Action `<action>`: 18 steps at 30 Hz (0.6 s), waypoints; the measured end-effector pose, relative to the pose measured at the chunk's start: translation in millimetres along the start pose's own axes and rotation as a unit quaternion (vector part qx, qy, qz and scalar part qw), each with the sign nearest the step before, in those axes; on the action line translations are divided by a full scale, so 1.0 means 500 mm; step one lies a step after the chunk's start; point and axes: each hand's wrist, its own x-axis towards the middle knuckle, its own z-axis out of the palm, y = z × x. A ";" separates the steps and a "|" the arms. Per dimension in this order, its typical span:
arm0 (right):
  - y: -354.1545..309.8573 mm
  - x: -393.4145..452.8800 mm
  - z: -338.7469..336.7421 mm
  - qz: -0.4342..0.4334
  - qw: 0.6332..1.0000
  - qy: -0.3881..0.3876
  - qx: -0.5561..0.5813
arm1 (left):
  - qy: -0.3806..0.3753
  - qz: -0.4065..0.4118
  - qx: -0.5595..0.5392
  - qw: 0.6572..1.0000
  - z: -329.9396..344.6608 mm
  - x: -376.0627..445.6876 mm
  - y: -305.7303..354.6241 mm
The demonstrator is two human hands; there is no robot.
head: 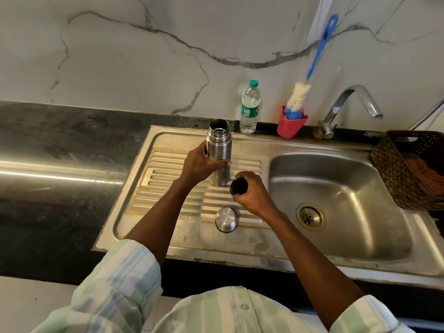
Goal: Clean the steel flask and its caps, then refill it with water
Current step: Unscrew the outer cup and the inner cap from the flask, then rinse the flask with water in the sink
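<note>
Currently: disassembly step, nothing washed yet, by the look of it. Flask (219,152) upright, open, on drainboard (168,188); left hand (200,164) wraps its body. Right hand (249,191), fingers curled round black inner cap (239,186). Steel cap (226,219) rests nearby, nearer the person. Next: likely set cap down, fetch brush (310,75) w/ free hand.
</note>
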 end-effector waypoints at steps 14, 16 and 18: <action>0.028 -0.011 0.022 0.004 0.998 -0.055 -0.036 | -0.011 -0.009 -0.037 0.999 0.008 -0.002 0.004; 0.027 -0.014 0.008 -0.001 0.998 -0.054 -0.019 | -0.012 -0.014 -0.059 0.998 0.010 -0.005 0.010; 0.027 -0.013 -0.004 -0.002 0.999 -0.036 0.002 | -0.007 -0.022 -0.071 0.997 0.013 -0.008 0.016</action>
